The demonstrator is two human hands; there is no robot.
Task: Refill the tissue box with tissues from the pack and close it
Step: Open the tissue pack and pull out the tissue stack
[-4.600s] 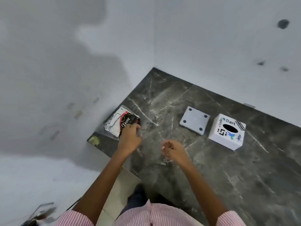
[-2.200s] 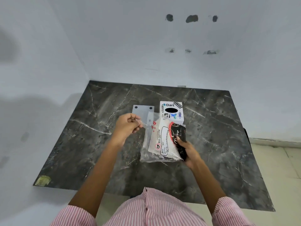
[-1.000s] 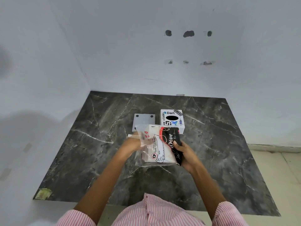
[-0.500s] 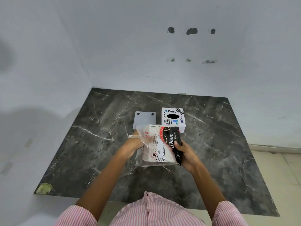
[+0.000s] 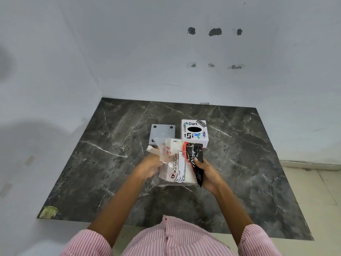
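I hold a clear plastic tissue pack (image 5: 180, 163), printed "BIG TISSUES" and "Dove", above the middle of the dark marble slab (image 5: 110, 163). My right hand (image 5: 206, 171) grips its black right edge. At the pack's left side, my left hand (image 5: 151, 165) is closed on the loose plastic; its fingers are partly hidden behind the wrapper. Beyond the pack stands the white cube tissue box (image 5: 194, 132), stickered, with a dark oval slot on top. Left of that box its grey square cover (image 5: 162, 133) lies flat, separate, its near edge hidden by the pack.
White walls close in the slab at the back and left. A scrap of yellowish tape (image 5: 48, 212) sticks at the slab's near left corner. Pale floor tiles (image 5: 323, 191) lie to the right of the slab.
The pack was picked up from the slab's left side and brought to the centre, in front of the box. Over the last second both hands have kept hold of it, shifting only slightly.
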